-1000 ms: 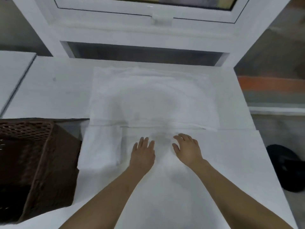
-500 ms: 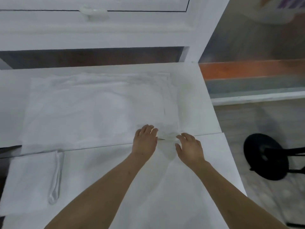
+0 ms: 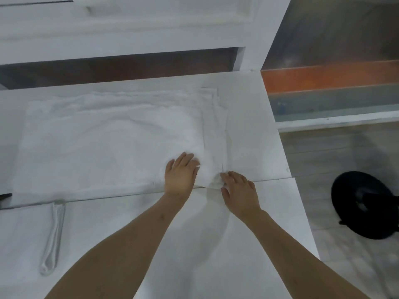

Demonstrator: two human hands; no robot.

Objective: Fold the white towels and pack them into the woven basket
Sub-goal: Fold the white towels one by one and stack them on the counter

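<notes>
A stack of flat white towels (image 3: 112, 143) covers the far table from the left to near its right end. My left hand (image 3: 180, 173) lies flat on the stack's near right part, fingers straight. Just to its right, my right hand (image 3: 237, 189) pinches the bunched near right corner of the top towel (image 3: 216, 182) at the seam between the two tables. A folded white towel (image 3: 23, 234) lies on the near table at the left. The woven basket is out of view.
Two white tables (image 3: 269, 201) meet at a seam under my hands. A white cabinet (image 3: 151, 35) stands behind the far table. To the right are the floor, an orange and grey ledge (image 3: 328, 78) and a black round chair base (image 3: 364, 203).
The view swung right, so the basket left the frame. Both hands moved forward to the stack's near right corner. My right hand took hold of the towel corner.
</notes>
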